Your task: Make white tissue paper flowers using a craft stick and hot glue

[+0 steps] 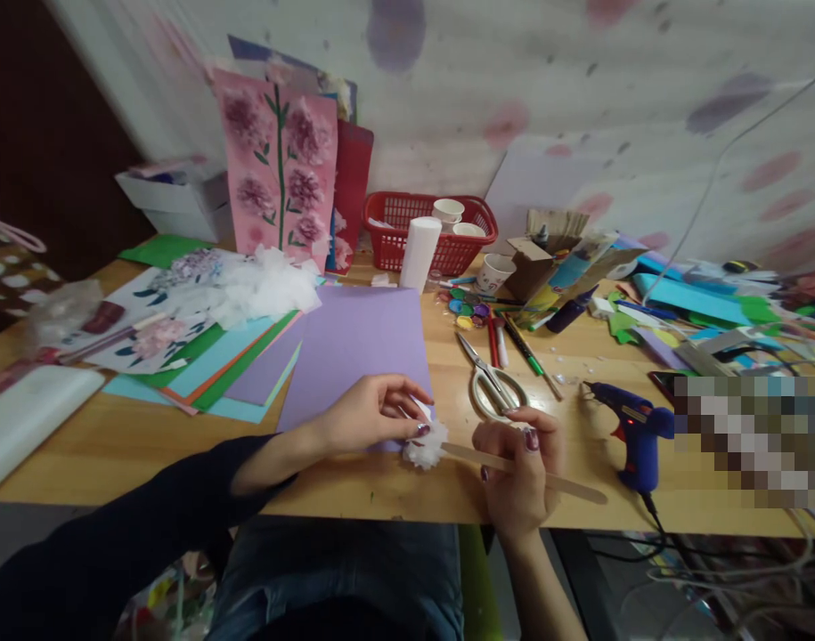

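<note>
Denim-clad legs [340,579] are nearest in the head view, below the edge of a wooden table [354,494]. Above it, the left hand's [373,414] thumb and fingers pinch a white tissue flower [426,448] at the lower right corner of a purple sheet [373,334]. Curled fingers of the right hand [522,463] grip a flat wooden stick [577,489], its tip at the flower's right side, between scissors [497,389] and a blue glue gun [639,432].

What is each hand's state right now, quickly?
Left hand: closed, pinching the white ruffled flower.
Right hand: closed, holding the flat wooden craft stick.
</note>
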`<state>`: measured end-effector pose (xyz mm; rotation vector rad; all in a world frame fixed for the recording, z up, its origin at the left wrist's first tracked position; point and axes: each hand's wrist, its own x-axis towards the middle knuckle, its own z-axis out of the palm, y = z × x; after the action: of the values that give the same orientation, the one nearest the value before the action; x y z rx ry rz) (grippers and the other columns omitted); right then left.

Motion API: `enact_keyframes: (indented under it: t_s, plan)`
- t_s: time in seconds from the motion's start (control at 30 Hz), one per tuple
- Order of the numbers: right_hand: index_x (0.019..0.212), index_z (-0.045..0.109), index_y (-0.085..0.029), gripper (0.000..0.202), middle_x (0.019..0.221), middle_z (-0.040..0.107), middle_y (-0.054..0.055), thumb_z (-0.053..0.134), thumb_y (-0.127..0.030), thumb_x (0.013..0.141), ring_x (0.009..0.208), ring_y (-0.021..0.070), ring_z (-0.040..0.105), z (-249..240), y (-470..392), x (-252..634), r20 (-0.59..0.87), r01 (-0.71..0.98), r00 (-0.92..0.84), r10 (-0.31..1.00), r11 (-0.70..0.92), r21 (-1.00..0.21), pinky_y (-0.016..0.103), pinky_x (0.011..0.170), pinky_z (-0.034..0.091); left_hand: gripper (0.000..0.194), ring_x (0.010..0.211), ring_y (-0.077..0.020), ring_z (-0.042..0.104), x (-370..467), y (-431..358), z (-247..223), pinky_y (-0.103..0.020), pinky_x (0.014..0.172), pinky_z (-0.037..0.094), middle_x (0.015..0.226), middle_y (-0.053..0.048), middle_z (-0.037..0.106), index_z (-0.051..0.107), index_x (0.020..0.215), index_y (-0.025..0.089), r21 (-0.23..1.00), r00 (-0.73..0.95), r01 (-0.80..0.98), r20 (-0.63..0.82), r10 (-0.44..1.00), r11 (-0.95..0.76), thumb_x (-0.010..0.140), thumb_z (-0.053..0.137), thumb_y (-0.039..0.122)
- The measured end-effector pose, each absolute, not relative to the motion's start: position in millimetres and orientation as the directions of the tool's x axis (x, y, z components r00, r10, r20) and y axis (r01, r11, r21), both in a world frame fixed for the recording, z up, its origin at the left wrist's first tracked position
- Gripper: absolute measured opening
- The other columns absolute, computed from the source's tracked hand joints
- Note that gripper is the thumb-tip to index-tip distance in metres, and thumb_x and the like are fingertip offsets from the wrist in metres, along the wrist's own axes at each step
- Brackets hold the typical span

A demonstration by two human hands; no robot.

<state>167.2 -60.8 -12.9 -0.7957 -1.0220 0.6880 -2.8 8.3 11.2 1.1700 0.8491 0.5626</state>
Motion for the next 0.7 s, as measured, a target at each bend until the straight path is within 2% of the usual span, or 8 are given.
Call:
enact_keyframes:
  t_s: [0.43,0.57,0.7]
  plan:
    - [0.096,0.057,-0.023,0.014,0.044,0.043,-0.01,0.044,-0.026,0.097,0.036,0.0092,0.035,-13.1,-59.7,167.6,0.463,-0.055,0.433,0.773,0.536,-0.843,0.02,0.042,0.03,0.033,0.073,-0.0151,0.07,-5.0,3.8,8.9,-0.027,0.072,0.053,0.078,-0.003,0.072,0.062,0.1,0.012,0.968,0.61,-0.002,-0.197,0.767,0.25,0.074,0.076,0.027]
    - [0.095,0.057,-0.023,0.014,0.043,0.044,-0.01,0.044,-0.025,0.096,0.035,0.0095,0.036,-11.1,-59.4,167.1,0.454,-0.062,0.452,0.768,0.535,-0.842,0.021,0.042,0.03,0.038,0.076,-0.0148,0.07,-5.6,4.3,6.8,-0.027,0.074,0.052,0.082,-0.003,0.072,0.062,0.101,0.013,0.971,0.603,-0.02,-0.179,0.777,0.239,0.069,0.08,0.021]
    - [0.089,0.057,-0.022,0.013,0.04,0.042,-0.01,0.045,-0.022,0.095,0.032,0.0089,0.031,-6.9,-58.0,167.9,0.423,-0.035,0.58,0.696,0.54,-0.841,0.021,0.041,0.029,0.039,0.075,-0.0123,0.068,-7.1,5.5,3.6,-0.026,0.074,0.052,0.082,-0.001,0.07,0.06,0.105,0.014,0.971,0.612,-0.07,-0.138,0.779,0.227,0.071,0.078,0.019]
